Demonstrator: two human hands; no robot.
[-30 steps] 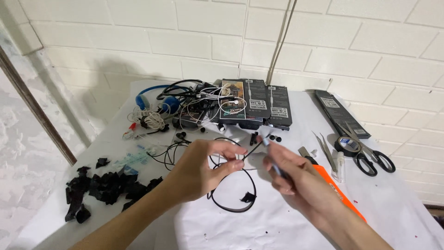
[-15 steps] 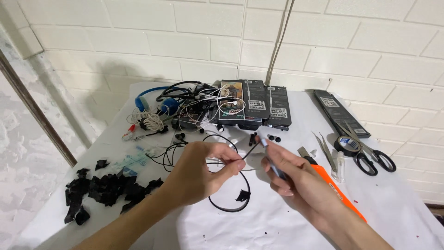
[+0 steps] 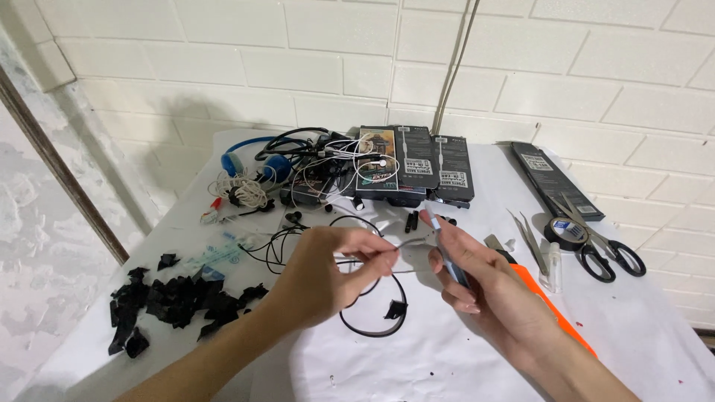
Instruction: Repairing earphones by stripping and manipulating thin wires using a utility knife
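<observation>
Above the white table [image 3: 447,357], the left hand [image 3: 324,275] pinches a thin black earphone cable [image 3: 372,327] between thumb and fingertips, closed tight on the strand; the cable loops down from that pinch onto the table just below the hand, with a small black clip partway round the loop. The right hand [image 3: 477,283], just right of the left hand and nearly touching it at the fingertips, is clamped around a slim grey pen-like tool [image 3: 447,249], whose tip points up and left toward the pinched wire. Left of the left hand lies a heap of black scraps [image 3: 171,301]. Beyond the hands, toward the white brick wall [image 3: 357,67], sit black earphone boxes [image 3: 417,164], a tangle of white and black cables [image 3: 313,179] and blue headphones [image 3: 249,160]. Right of the right hand lie an orange-handled knife [image 3: 547,301], tweezers [image 3: 530,240], a roll of black tape [image 3: 566,232] and black-handled scissors [image 3: 599,249].
</observation>
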